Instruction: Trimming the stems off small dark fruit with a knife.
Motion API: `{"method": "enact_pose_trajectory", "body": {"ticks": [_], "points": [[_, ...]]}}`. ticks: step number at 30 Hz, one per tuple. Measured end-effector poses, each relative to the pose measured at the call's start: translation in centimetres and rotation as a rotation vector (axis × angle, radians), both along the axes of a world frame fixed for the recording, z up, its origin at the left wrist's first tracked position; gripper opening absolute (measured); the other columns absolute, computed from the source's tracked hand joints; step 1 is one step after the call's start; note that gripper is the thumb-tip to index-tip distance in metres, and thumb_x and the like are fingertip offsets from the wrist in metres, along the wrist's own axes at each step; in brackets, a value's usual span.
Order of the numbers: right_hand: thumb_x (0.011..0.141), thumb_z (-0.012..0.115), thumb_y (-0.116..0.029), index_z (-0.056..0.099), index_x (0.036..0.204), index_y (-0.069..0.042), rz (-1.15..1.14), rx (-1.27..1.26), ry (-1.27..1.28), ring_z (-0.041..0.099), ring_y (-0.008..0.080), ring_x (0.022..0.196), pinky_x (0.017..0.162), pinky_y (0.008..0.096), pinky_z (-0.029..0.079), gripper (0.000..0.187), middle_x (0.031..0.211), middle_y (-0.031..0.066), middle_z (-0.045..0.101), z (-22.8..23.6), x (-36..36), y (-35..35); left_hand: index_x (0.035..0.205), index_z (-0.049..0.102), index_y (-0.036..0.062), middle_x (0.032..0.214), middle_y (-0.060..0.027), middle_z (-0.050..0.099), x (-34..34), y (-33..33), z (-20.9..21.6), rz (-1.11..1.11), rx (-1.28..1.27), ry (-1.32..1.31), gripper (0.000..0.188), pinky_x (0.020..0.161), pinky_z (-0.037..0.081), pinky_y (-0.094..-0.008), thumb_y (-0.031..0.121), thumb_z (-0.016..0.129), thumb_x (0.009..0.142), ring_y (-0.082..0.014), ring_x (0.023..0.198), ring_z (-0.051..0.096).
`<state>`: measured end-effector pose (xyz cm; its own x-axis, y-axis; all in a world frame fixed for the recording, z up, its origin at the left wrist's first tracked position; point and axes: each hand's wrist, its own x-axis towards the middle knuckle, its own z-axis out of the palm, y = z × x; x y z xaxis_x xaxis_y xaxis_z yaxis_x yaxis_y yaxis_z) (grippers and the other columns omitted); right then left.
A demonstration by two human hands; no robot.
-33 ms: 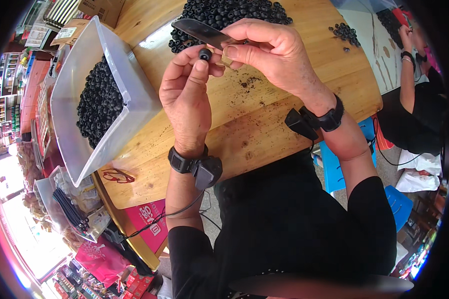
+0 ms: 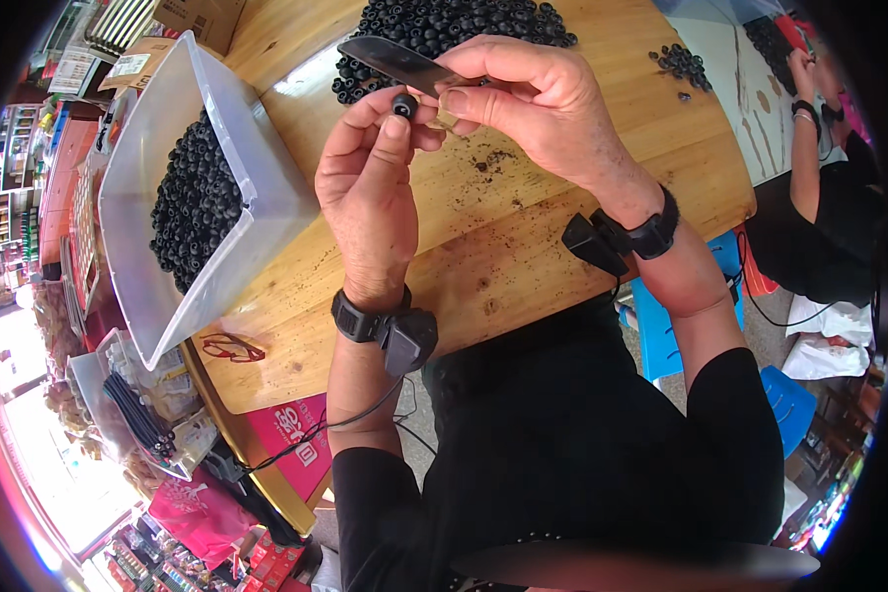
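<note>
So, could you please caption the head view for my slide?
Left hand pinches a small black bead against a knife in the right hand.

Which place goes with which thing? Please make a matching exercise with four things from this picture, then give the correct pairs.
Things:
1. small black bead
2. knife
3. clear plastic bin
4. red glasses

Places:
a. lying on the wooden table near its edge
b. pinched in the left hand
c. standing to the left, part full of black beads
d. held in the right hand

Pairs: 1-b, 2-d, 3-c, 4-a
</note>
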<state>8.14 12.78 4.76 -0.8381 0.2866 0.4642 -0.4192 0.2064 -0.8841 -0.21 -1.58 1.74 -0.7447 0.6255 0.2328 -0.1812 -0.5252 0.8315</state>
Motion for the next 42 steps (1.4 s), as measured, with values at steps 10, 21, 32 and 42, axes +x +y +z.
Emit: {"method": "enact_pose_trajectory", "body": {"ticks": [10,21,32,42], "points": [[0.086,0.060,0.000,0.064,0.106,0.001,-0.043,-0.044,-0.071,0.062,0.0088,0.083,0.069,0.0210,0.053,0.020,0.096,0.0034,0.064,-0.2,-0.2,0.4,0.118,0.055,-0.0021,0.094,-0.0106,0.064,0.5,0.2,-0.4,-0.153,0.052,-0.257,0.026,0.078,0.051,-0.0324,0.009,0.045,0.096,-0.0165,0.079,0.059],[0.085,0.061,0.002,0.064,0.108,0.001,-0.001,-0.014,-0.030,0.061,0.0095,0.084,0.067,0.0227,0.055,0.023,0.107,0.0058,0.061,-0.2,0.0,0.4,0.118,0.053,0.0017,0.089,-0.0057,0.058,0.6,0.5,-1.1,-0.239,0.194,-0.216,0.026,0.082,0.049,-0.0362,0.015,0.043,0.098,-0.0144,0.077,0.053],[0.085,0.060,0.005,0.062,0.110,0.004,0.101,-0.129,-0.055,0.062,0.0112,0.081,0.067,0.0232,0.055,0.025,0.105,0.0071,0.061,0.6,0.3,-0.1,0.117,0.053,0.0029,0.092,-0.0070,0.059,0.7,0.4,-0.6,-0.256,0.228,-0.179,0.023,0.084,0.049,-0.0342,0.009,0.045,0.096,-0.0170,0.086,0.057],[0.085,0.060,0.006,0.063,0.107,0.003,-0.005,0.099,-0.027,0.063,0.0111,0.078,0.066,0.0206,0.054,0.023,0.102,0.0082,0.063,0.3,0.2,-0.6,0.112,0.058,0.0001,0.095,-0.0066,0.063,1.3,0.5,-0.9,-0.118,0.168,-0.158,0.022,0.080,0.050,-0.0309,0.005,0.055,0.091,-0.0149,0.082,0.058]]}}
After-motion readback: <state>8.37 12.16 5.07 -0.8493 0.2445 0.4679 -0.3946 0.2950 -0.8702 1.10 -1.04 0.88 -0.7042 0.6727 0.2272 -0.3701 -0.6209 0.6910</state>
